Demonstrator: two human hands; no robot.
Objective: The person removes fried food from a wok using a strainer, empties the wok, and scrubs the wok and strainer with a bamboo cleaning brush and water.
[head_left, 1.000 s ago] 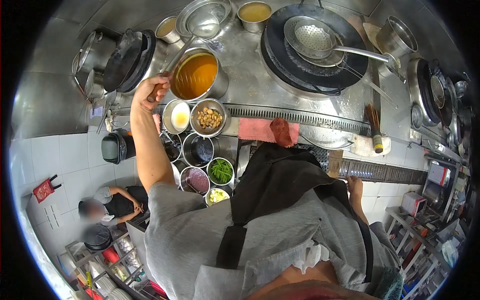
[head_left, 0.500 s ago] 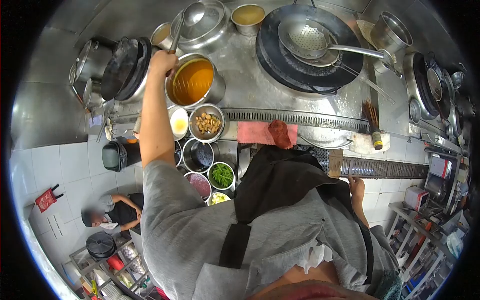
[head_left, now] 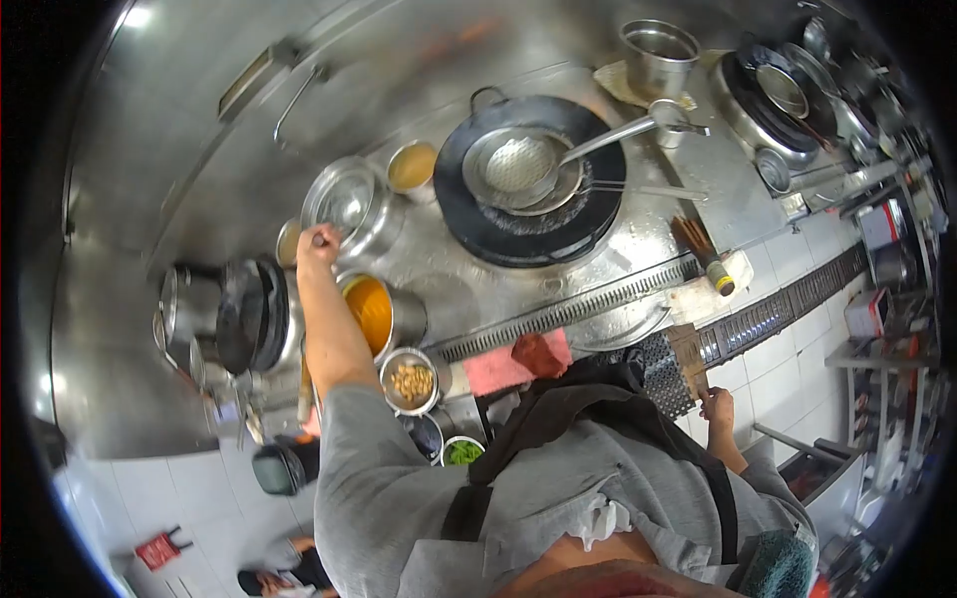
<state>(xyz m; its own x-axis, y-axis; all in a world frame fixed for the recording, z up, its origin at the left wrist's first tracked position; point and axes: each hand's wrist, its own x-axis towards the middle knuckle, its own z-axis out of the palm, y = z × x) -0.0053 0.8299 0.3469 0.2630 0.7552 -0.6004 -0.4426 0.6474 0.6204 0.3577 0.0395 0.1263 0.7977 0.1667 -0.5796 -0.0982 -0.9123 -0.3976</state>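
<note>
My left hand (head_left: 317, 251) is closed around the handle of a metal ladle (head_left: 349, 207), its end poking out of my fist. The ladle's bowl appears over a round steel basin (head_left: 321, 189) at the back of the stove; contact cannot be made out. Just below my forearm stands a steel pot (head_left: 407, 321) of orange-brown liquid, partly covered by the arm. Down at my right side, my right hand (head_left: 716, 405) has its fingers curled by a thin brown stick-like thing; what it holds is too small to name.
A black wok (head_left: 533, 244) carries a perforated strainer (head_left: 520, 164). Nearer me are a bowl of nuts (head_left: 411, 382), a container of greens (head_left: 463, 451) and a pink cloth (head_left: 488, 369). A brush (head_left: 704, 256) lies right. Another person (head_left: 299, 573) is at lower left.
The view has tilted up and turned, showing more back wall. My left hand has shifted from above the orange pot toward the steel basin, with the ladle still in it.
</note>
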